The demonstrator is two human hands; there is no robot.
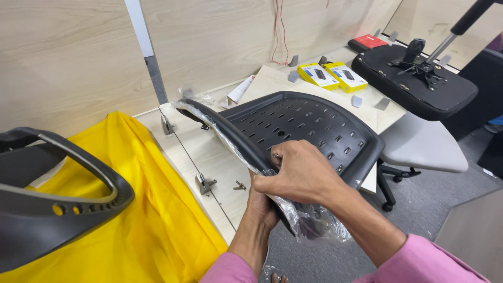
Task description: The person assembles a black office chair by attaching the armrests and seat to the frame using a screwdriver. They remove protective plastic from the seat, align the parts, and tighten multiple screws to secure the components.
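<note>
Above the desk (209, 157), both hands' grip (right hand (298, 173), left hand (262, 207)) clamps the plastic-wrapped chair back (309, 131).

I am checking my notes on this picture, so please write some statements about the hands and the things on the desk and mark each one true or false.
1. Both hands grip a black chair part that is partly wrapped in clear plastic. True.
2. The right hand rests on top of the part's rim. True.
3. The cloth on the left is blue. False: it is yellow.
4. Two yellow boxes lie on the desk farther back. True.
5. The left hand holds a screwdriver. False: it holds the part from below, with no tool in view.
6. The desk has no screws on it. False: small screws lie near the hands.
</note>
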